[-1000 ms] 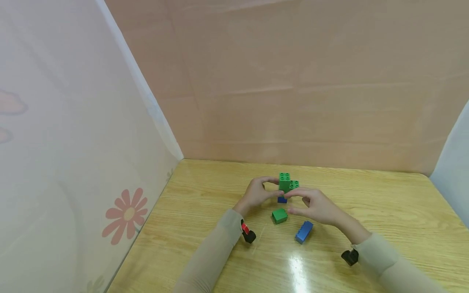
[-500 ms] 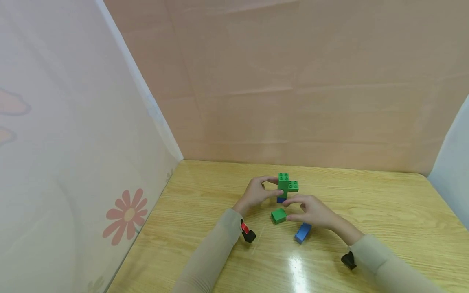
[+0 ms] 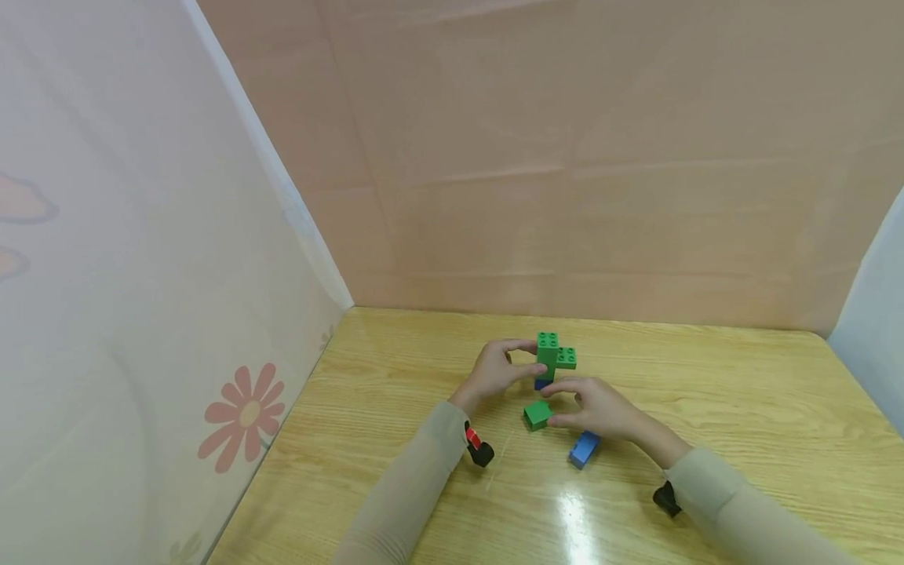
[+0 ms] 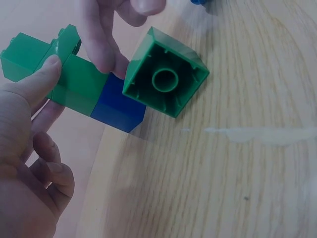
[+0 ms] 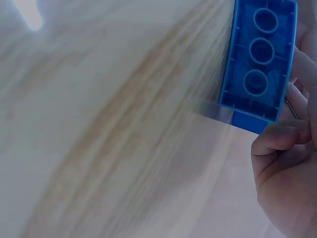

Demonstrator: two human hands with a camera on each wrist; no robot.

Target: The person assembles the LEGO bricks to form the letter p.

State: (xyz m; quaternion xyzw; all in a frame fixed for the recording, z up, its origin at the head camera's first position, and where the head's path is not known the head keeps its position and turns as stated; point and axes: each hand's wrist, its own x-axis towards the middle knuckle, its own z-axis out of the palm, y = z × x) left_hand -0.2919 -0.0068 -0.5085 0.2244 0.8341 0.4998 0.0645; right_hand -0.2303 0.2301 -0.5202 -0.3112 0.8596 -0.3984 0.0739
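Observation:
My left hand grips an upright stack of green toy building bricks, its thumb on the near face and fingers behind. A dark blue brick forms the base of the stack, and a green studded brick juts out at its right. Just in front lies a loose green brick on its side, its hollow underside facing the left wrist camera. My right hand is at this brick, thumb by its right side and index finger beyond its far edge, spread apart.
A longer blue brick lies on its side below my right hand, its hollow underside towards the right wrist camera. All stands on a wooden table, with a tan backdrop behind and a flowered white panel at left.
My right hand has come down and left from beside the stack to the loose green brick. My left hand keeps its hold on the stack, nearly still.

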